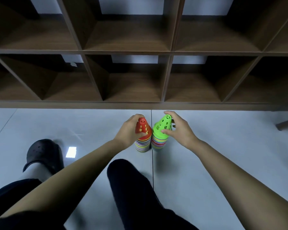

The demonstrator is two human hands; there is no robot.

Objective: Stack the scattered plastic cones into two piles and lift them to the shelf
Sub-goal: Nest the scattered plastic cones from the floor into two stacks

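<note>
Two piles of nested plastic cones stand side by side, touching, on the pale floor just in front of the shelf. The left pile (143,141) has a red perforated cone on top. The right pile (159,141) is topped by a bright green perforated cone. My left hand (129,130) grips the red top cone, fingers curled round its far side and thumb on the near side. My right hand (179,128) grips the green top cone the same way. Below the top cones, several coloured rims show in each pile.
A dark wooden cubby shelf (140,103) spans the view, its lowest compartments open right behind the piles. My dark-trousered legs and a black clog (43,153) are on the floor at the left and centre. A furniture leg (286,124) enters at the right edge.
</note>
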